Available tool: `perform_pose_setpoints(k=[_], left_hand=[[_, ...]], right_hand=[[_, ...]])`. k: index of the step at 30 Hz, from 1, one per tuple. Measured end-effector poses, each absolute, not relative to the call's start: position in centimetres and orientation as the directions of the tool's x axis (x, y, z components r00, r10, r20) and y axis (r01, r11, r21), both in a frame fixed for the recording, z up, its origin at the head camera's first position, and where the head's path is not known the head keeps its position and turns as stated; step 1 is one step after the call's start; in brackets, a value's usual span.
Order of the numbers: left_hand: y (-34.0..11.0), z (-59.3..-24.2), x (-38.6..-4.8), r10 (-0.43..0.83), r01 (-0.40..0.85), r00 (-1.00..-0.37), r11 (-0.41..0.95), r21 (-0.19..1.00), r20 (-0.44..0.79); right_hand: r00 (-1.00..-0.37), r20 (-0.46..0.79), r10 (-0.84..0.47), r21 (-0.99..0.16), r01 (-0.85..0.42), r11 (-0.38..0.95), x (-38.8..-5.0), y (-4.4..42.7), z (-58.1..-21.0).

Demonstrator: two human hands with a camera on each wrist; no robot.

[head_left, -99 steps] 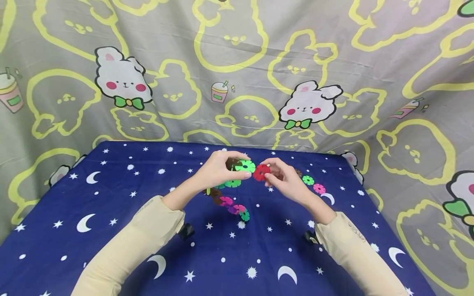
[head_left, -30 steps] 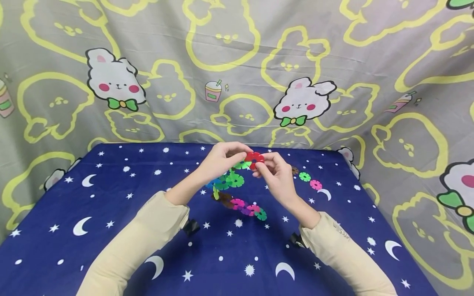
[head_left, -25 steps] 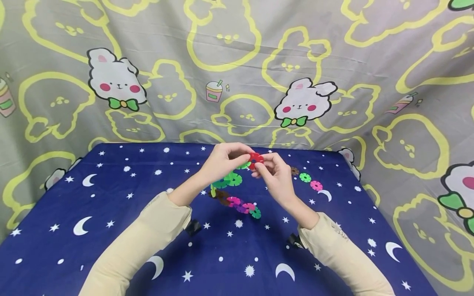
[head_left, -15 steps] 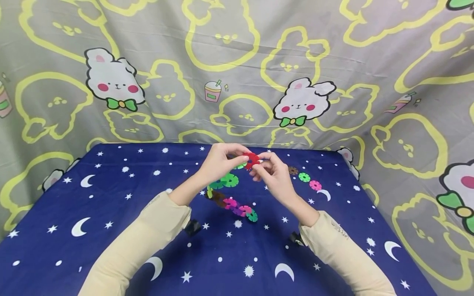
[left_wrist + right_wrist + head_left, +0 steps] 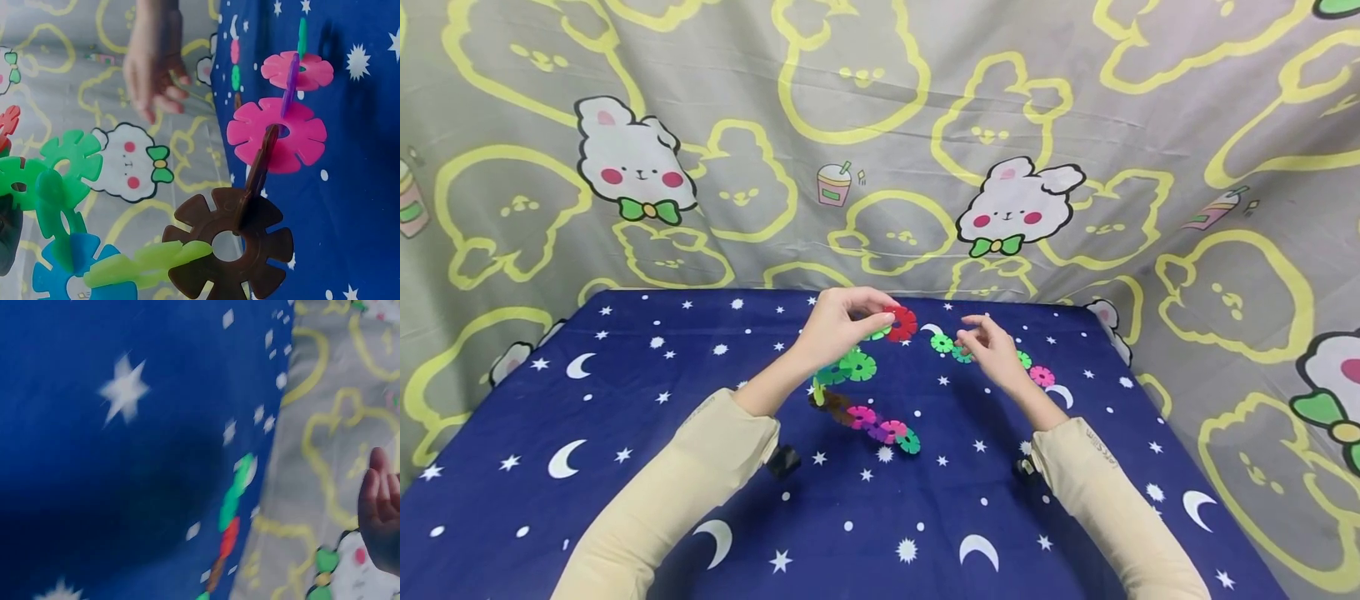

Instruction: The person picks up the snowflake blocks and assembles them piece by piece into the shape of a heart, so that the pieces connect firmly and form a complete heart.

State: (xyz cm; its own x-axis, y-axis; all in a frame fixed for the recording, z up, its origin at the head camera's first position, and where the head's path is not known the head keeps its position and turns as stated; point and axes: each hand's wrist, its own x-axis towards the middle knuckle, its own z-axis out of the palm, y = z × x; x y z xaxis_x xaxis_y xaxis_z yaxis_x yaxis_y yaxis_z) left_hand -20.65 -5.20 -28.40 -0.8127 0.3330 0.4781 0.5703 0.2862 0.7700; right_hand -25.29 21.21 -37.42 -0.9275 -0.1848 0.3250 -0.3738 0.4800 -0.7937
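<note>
My left hand (image 5: 842, 325) pinches a chain of interlocking plastic snowflake discs near its upper end, where a red disc (image 5: 902, 323) sticks out past the fingertips. Below the hand the chain curves down through green, blue, yellow-green, brown (image 5: 206, 209), pink (image 5: 278, 140) and purple discs to a teal disc (image 5: 908, 441) at the tail. The fingers partly hide the green discs by the red one. Holding nothing that I can see, my right hand (image 5: 997, 354) hovers with loosely bent fingers over the row of discs at the back right; it also shows in the right wrist view.
On the starry blue tablecloth (image 5: 880, 517), single discs lie in a row at the back right, among them a green disc (image 5: 942, 342) and a pink disc (image 5: 1042, 377). My right hand covers the row's middle. A grey patterned curtain (image 5: 737, 275) hangs behind the table.
The red disc, earlier held in my right hand, has joined the chain in my left. The right hand has let go and moved right, uncovering the green end of the row.
</note>
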Motion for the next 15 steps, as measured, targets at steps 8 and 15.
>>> perform_pose_setpoints(k=[8, 15], left_hand=[[-5.3, -28.6, -20.7, 0.341, 0.554, -0.820, 0.273, 0.787, 0.459], [-5.5, -28.8, -20.8, 0.336, 0.548, -0.825, 0.276, 0.790, 0.454]], right_hand=[[-0.947, 0.078, -0.313, -0.666, -0.283, 0.690, -27.5, 23.6, -40.7], [-0.918, -0.065, -0.392, -0.516, -0.305, 0.800, -28.6, 23.5, -41.6]])
